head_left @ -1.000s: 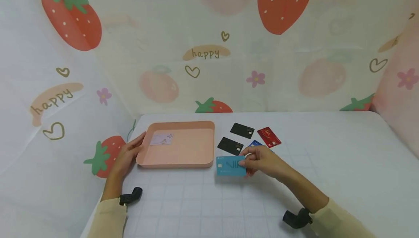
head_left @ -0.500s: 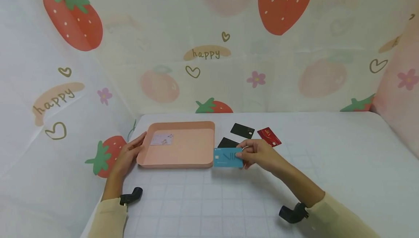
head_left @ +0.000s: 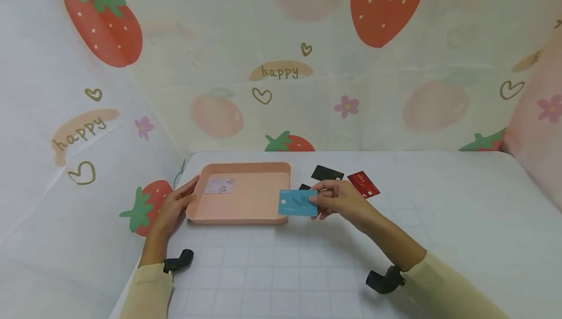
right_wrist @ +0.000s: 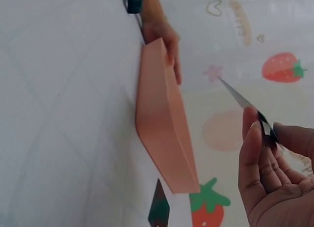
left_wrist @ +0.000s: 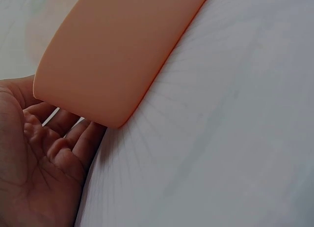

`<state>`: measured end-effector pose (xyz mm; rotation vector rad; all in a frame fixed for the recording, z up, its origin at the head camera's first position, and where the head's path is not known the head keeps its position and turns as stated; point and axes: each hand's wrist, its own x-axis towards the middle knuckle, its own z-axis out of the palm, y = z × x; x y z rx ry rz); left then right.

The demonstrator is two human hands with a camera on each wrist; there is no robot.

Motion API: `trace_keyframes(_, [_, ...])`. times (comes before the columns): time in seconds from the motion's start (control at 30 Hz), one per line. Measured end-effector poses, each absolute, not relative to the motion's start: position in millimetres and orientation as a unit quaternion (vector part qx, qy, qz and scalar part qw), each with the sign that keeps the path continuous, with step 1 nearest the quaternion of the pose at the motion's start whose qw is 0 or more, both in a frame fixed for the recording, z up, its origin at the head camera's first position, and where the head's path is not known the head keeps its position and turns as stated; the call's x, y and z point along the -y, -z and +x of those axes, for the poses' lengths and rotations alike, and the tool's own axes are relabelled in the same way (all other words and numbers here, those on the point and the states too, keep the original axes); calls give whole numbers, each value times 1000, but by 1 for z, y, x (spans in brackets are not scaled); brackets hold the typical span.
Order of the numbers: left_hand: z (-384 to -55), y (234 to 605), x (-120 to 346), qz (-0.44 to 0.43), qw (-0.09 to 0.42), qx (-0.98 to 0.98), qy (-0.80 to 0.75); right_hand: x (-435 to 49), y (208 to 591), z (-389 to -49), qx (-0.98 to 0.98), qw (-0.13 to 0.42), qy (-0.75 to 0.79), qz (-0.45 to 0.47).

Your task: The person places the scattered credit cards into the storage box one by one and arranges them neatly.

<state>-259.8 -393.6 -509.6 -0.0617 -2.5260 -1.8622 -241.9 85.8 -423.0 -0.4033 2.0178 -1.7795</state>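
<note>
Strawberry-print backdrop (head_left: 175, 65) is spread across upper frame; white table (head_left: 439, 226) is seen below. Black card (head_left: 327, 172) & red card (head_left: 363, 185) are laid just R of ctr; 2nd black card (head_left: 305, 187) is mostly blocked by R hand (head_left: 342, 204) & blue card (head_left: 293, 203). Pale card (head_left: 219, 186) is held in tray (head_left: 248, 204), L of ctr. Near frame ctr, blue card is pinched betw. thumb & fingers of R hand, overlapping tray's R edge; contact can't be told. Tray's L side is touched by L hand (head_left: 173, 208), fingers loosely extended.
</note>
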Motion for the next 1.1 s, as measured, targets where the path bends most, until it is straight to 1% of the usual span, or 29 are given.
trace_keyframes(0.5, [-260, 511, 396, -26, 3, 796, 605, -62, 401, -250, -732, 197, 636, -142])
trace_keyframes(1.1, [-260, 509, 395, -23, -1, 794, 607, -34, 405, -277, -726, 217, 642, -117])
